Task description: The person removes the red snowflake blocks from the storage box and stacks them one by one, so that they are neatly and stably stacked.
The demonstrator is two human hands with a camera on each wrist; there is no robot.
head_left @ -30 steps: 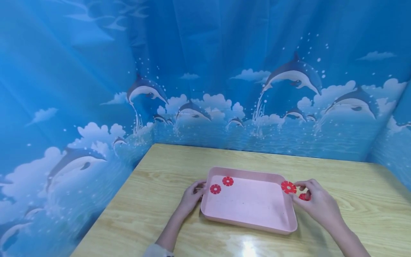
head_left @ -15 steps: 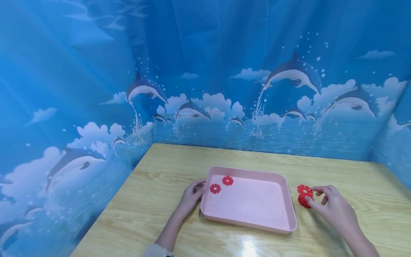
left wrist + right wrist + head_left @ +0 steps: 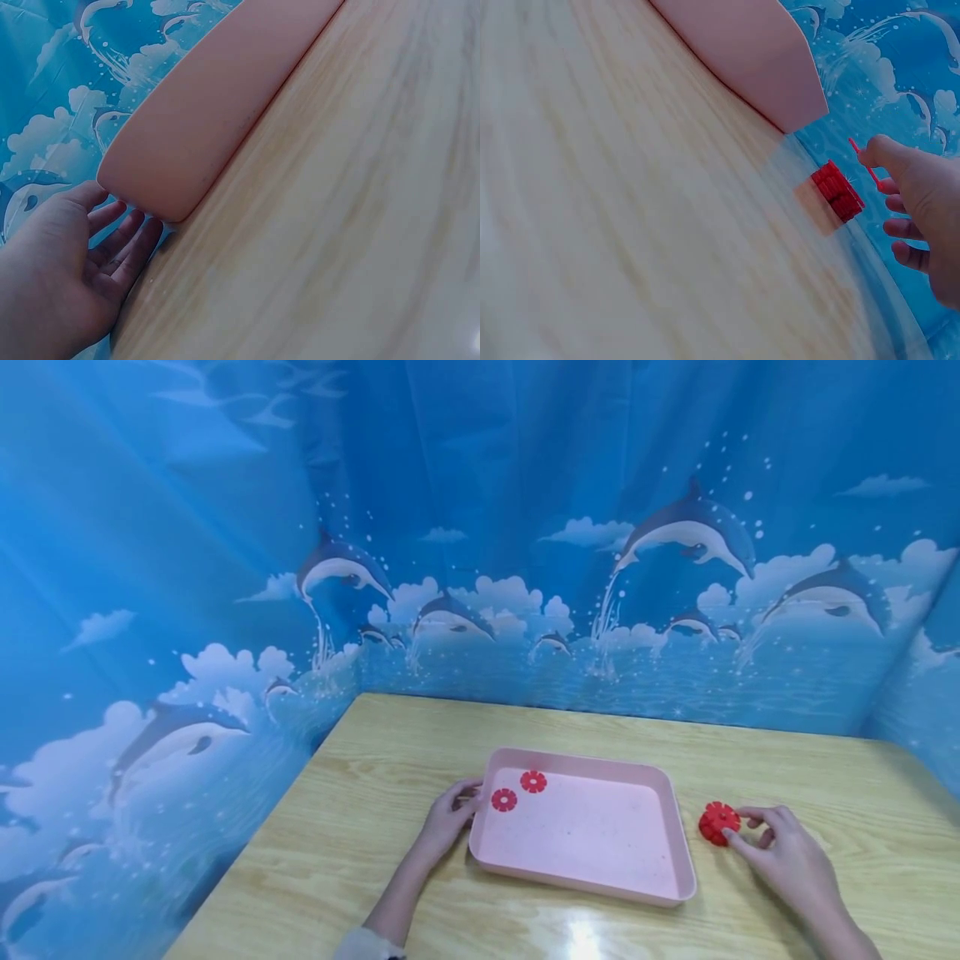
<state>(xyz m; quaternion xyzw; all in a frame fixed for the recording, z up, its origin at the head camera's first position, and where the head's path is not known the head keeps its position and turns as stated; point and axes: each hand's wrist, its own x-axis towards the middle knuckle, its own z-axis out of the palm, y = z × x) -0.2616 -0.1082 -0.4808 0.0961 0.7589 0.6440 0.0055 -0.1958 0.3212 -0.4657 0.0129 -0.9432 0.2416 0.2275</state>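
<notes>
On the table's right side, my right hand [image 3: 793, 862] pinches a thin red notched disc [image 3: 865, 166] between thumb and fingertips. The disc is tilted edge-on in the right wrist view, a small gap from a short red stack of such discs [image 3: 838, 192] on the table. In the head view that disc overlaps the stack. My left hand [image 3: 444, 818] rests its fingertips against the outside of the pink tray's [image 3: 187, 112] left end, fingers loosely bent. Two flat red notched discs, one [image 3: 504, 800] nearer and another [image 3: 533, 782] farther, lie in the tray's far left corner.
The shallow rectangular tray [image 3: 585, 883] stands on a light wooden table [image 3: 420, 735], left of the stack. Behind and beside the table hangs a blue curtain [image 3: 480, 527] printed with dolphins.
My right hand has moved from the tray's right rim rightward to the stack, carrying the pinched disc, which now lies over it in the head view. The left hand and tray stay put.
</notes>
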